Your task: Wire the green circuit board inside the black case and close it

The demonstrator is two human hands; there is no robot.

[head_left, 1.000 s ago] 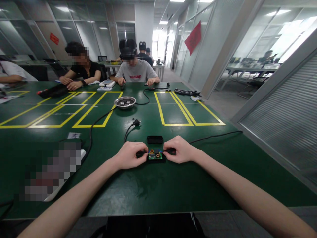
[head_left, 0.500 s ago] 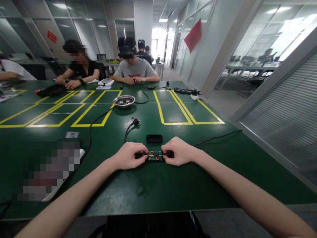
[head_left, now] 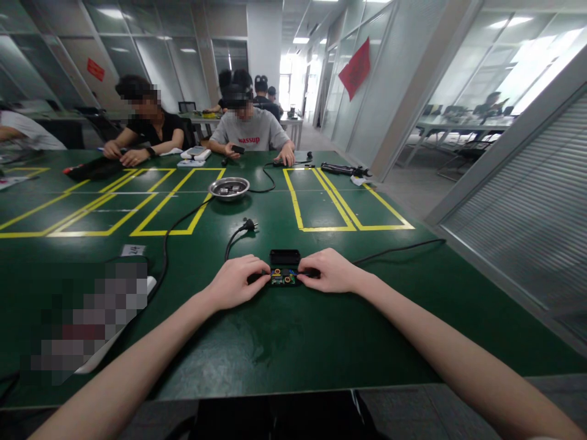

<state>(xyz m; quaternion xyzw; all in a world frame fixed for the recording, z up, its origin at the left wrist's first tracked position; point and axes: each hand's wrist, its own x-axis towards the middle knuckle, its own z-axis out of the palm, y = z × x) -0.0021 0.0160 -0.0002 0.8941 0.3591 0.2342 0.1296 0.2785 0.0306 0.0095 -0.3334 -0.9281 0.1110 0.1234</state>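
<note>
A small green circuit board [head_left: 284, 277] with copper-coloured coils sits in a dark shell just in front of a black open case half [head_left: 285, 256]. At its left end my left hand [head_left: 238, 280] is closed, thumb and fingers pinching the black cable end. My right hand [head_left: 328, 272] pinches the black cable end at the right side of the board. A black cable with a plug [head_left: 249, 225] lies behind my left hand, and another cable [head_left: 398, 248] runs off to the right.
A metal bowl [head_left: 229, 189] with small parts stands further back. A white power strip [head_left: 147, 287], partly pixelated, lies at the left. Yellow tape [head_left: 328, 229] marks the green table [head_left: 220, 360]. Across it, a person in grey [head_left: 250, 131] and one in black [head_left: 160, 131] handle items.
Both my hands and the board have moved slightly away from me, closer to the black case half. The person in grey has parted their hands, one now holding a dark piece.
</note>
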